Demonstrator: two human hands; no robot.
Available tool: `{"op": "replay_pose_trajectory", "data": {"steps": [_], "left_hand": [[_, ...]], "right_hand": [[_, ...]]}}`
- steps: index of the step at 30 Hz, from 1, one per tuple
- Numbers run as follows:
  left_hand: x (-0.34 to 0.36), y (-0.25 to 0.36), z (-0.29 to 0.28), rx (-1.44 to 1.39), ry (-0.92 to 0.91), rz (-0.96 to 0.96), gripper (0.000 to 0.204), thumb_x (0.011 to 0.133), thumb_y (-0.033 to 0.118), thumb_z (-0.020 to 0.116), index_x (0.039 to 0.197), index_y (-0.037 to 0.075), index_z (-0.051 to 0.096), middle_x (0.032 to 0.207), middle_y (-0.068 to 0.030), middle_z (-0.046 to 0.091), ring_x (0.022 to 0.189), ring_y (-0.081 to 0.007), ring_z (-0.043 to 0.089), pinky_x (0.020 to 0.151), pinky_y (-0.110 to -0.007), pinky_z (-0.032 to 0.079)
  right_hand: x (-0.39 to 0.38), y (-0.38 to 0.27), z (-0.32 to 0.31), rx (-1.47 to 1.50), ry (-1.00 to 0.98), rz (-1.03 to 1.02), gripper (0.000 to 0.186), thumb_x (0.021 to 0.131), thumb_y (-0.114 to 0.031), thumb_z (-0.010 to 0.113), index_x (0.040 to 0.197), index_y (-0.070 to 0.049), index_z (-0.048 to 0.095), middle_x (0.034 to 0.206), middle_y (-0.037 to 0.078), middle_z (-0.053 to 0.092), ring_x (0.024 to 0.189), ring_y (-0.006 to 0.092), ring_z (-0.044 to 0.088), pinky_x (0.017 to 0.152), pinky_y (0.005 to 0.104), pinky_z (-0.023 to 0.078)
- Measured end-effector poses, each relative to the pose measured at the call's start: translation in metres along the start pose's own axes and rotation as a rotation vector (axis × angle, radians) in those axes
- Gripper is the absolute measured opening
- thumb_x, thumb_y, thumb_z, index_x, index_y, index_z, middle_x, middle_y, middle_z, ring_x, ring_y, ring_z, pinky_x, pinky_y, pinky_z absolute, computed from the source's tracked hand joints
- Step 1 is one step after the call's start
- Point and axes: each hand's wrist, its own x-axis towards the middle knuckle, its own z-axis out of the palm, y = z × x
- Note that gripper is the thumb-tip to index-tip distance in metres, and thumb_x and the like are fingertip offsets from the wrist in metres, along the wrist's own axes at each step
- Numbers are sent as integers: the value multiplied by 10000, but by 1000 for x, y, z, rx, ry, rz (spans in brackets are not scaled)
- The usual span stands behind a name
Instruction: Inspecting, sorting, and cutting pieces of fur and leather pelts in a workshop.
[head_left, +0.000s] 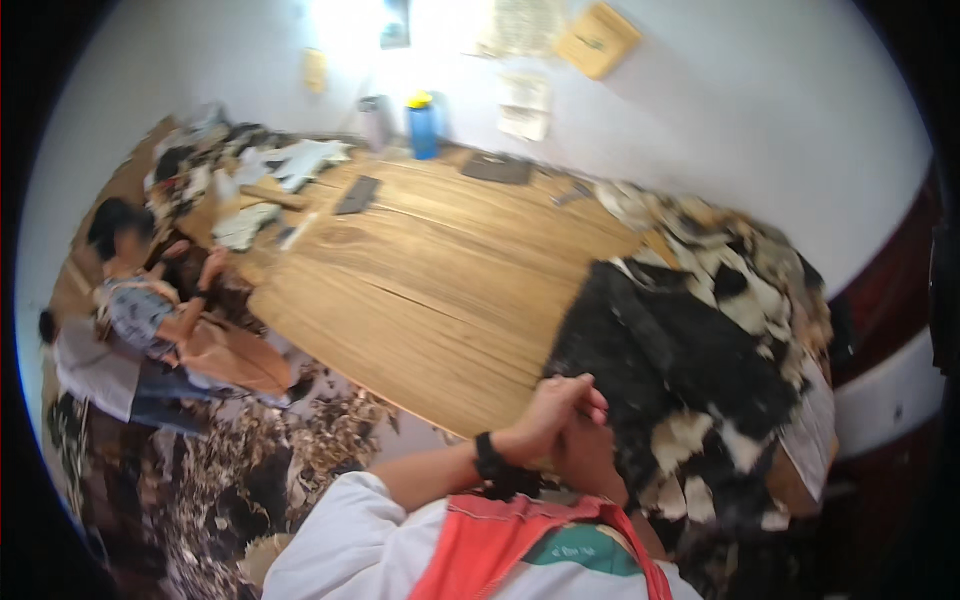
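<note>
My left hand (546, 418), with a black band on its wrist, lies closed over my right hand (584, 446). The two are brought together at the table's near edge, in front of my red and white top. Curled fingertips show at the far side of this clasp. Most of my right hand's fingers are covered, so anything held inside cannot be seen. Just beyond and to the right of the hands, a black furry hide (660, 330) is spread over the table's corner. The wooden table (440, 270) stretches away to the wall.
Cream and brown hide scraps (735, 265) are heaped at right, more (240, 225) at far left. A blue bottle (422, 130), a grey tumbler (373, 125) and dark flat pieces (497, 168) stand or lie toward the wall. A person (150, 300) works at left; scraps (300, 440) litter the floor.
</note>
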Motion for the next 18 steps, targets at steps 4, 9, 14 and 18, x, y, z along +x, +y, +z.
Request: {"op": "replay_pose_trajectory", "data": {"steps": [4, 9, 14, 18], "left_hand": [[-1, -6, 8, 212, -7, 54, 283, 927, 236, 564, 869, -18, 674, 813, -91, 675, 743, -146, 621, 717, -275, 498], [-10, 0, 15, 155, -238, 105, 446, 911, 108, 554, 1338, 22, 460, 1194, -133, 602, 1030, -148, 582, 889, -297, 480], [1, -8, 0, -54, -224, 380, 594, 995, 507, 305, 1354, 54, 444, 1241, -151, 564, 1188, -232, 501, 1026, -391, 383], [4, 3, 11, -152, -277, 354, 645, 994, 541, 272, 1311, 19, 482, 1274, -160, 546, 1220, -227, 465, 1054, -388, 341]], "right_hand": [[1, 7, -7, 77, 192, -176, 514, 802, -116, 624, 1293, -63, 483, 952, 126, 644, 786, 296, 651, 640, 378, 517], [-16, 12, -19, 1194, 200, 117, 598, 825, -57, 576, 1395, -55, 395, 974, 73, 626, 809, 196, 633, 676, 306, 506], [-18, 17, -33, 1619, -1, 238, 564, 815, -39, 528, 1365, -37, 408, 734, 31, 557, 588, 96, 503, 586, 215, 414], [-20, 17, -32, 1728, -45, 213, 564, 820, -42, 533, 1369, -35, 405, 769, 38, 565, 606, 99, 507, 595, 220, 413]]}}
